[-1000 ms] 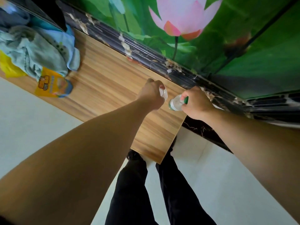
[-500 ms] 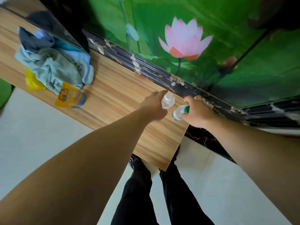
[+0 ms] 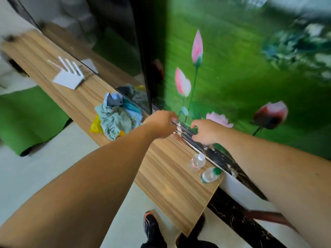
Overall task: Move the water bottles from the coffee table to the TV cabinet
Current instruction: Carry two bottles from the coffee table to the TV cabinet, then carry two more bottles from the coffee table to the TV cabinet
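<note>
Head view: two water bottles stand on TV cabinet at lower right, against the wall ledge; left hand and right hand above them, loosely curled, holding nothing

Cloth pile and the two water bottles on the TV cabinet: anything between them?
Head view: only bare wood of the TV cabinet on the surface between the cloth pile and the water bottles. The left forearm crosses above that stretch.
</note>
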`<state>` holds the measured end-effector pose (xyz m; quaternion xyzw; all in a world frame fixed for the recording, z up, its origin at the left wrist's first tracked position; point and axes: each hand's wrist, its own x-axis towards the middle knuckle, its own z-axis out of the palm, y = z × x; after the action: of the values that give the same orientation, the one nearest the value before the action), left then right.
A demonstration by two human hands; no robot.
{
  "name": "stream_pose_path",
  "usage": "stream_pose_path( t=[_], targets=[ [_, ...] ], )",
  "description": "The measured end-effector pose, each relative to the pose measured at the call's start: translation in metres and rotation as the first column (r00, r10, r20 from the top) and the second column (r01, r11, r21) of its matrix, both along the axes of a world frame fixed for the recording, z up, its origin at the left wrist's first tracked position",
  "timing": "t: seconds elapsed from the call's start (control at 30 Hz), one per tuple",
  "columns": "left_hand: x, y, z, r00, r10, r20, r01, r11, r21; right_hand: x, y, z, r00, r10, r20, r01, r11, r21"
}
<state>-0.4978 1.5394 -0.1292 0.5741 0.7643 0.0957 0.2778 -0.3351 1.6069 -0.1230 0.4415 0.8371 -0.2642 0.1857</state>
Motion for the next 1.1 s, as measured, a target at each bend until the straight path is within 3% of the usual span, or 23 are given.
stream_pose_path(
  t=[0.17,0.33,0.5,0.63,0.83,0.97,1.1],
  targets=[
    [-0.053,-0.068,0.055,0.977,0.202,-0.061,-0.198,0.977,0.077,-0.063,-0.025,0.049,0.964,0.267,0.007,-0.266,0.957,0.118],
    [-0.076,-0.158,0.111,0.868,0.474,-0.146,-0.453,0.878,0.158,-0.124,-0.073,0.090,0.858,0.507,-0.079,-0.479,0.846,0.234],
    [-0.031,-0.258,0.141,0.623,0.778,-0.085,-0.725,0.615,0.311,-0.140,-0.135,0.117,0.718,0.676,-0.168,-0.632,0.733,0.250],
    [0.019,-0.339,0.150,0.444,0.892,-0.083,-0.834,0.446,0.325,-0.130,-0.203,0.120,0.578,0.775,-0.256,-0.733,0.631,0.255],
    [0.093,-0.457,0.172,0.216,0.964,-0.152,-0.926,0.252,0.282,-0.106,-0.327,0.139,0.287,0.926,-0.247,-0.874,0.359,0.327],
    [0.146,-0.534,0.183,0.014,0.980,-0.198,-0.946,0.077,0.315,-0.082,-0.403,0.158,0.114,0.963,-0.243,-0.915,0.197,0.353],
    [0.201,-0.590,0.182,-0.088,0.972,-0.216,-0.946,-0.013,0.324,-0.055,-0.468,0.168,0.006,0.970,-0.242,-0.914,0.104,0.393]
  ],
)
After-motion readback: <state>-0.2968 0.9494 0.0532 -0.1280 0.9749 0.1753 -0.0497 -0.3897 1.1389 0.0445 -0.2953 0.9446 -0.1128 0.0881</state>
